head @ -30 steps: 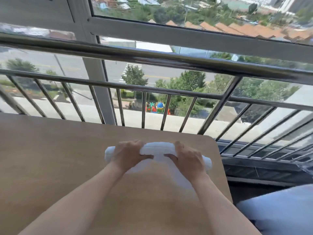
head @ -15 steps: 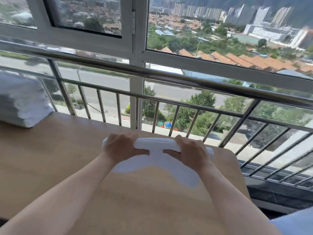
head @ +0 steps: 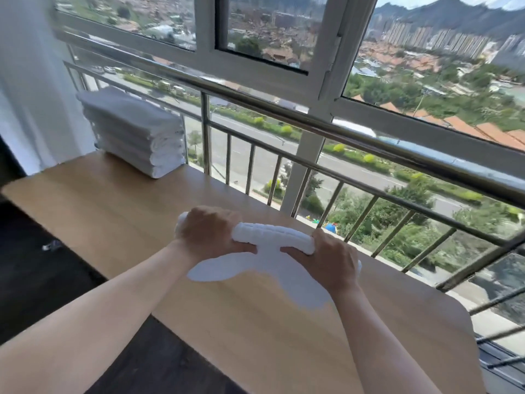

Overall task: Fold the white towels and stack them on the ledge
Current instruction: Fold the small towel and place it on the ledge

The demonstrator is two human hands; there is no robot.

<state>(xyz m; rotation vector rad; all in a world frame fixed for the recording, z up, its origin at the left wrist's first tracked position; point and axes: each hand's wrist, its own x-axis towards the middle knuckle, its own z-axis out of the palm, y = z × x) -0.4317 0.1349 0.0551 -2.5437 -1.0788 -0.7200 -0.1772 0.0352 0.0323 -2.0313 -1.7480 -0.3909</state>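
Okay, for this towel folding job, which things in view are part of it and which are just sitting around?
Part of the job:
- white towel, gripped by left hand and right hand
- stack of folded towels
- wooden ledge

Just there:
- metal railing
- window frame

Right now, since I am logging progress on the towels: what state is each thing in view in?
towel: partly rolled, loose flap flat on the tabletop
left hand: grips the roll's left end
right hand: grips the roll's right end
stack of towels: folded, piled at the tabletop's far left corner
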